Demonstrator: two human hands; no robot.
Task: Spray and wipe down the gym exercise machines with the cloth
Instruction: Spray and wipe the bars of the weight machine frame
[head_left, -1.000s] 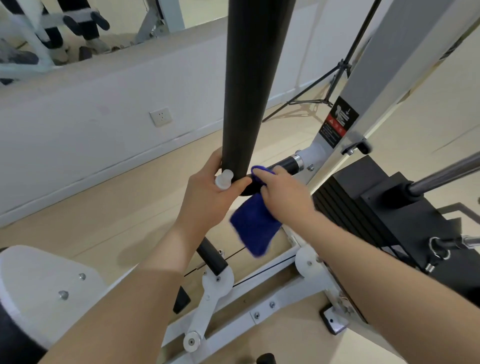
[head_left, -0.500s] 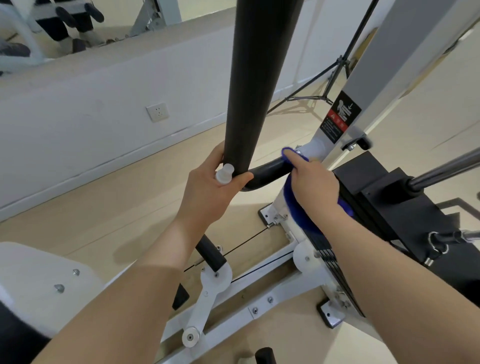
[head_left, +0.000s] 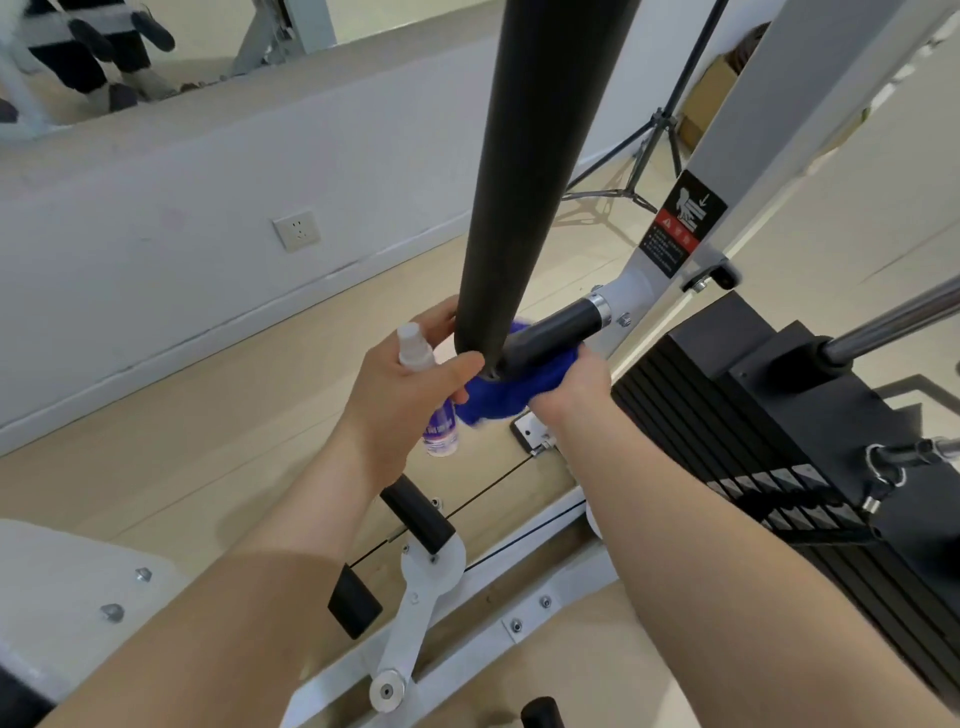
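Head view, down at a white-framed gym machine (head_left: 769, 124) on a wood floor (head_left: 218, 415). Left hand (head_left: 402, 387) wrapped around a small spray bottle (head_left: 431, 410), thumb across the lower end of a thick black padded bar (head_left: 524, 171). Right hand (head_left: 576, 382) just right of it, clutching a blue cloth (head_left: 498, 397) against the underside of a short black handle (head_left: 556, 332). Cloth bunched between both hands, touching the bar's end. Black weight stack (head_left: 779, 431) at right. Wall socket (head_left: 296, 231) far left; tripod (head_left: 649, 150) far behind.
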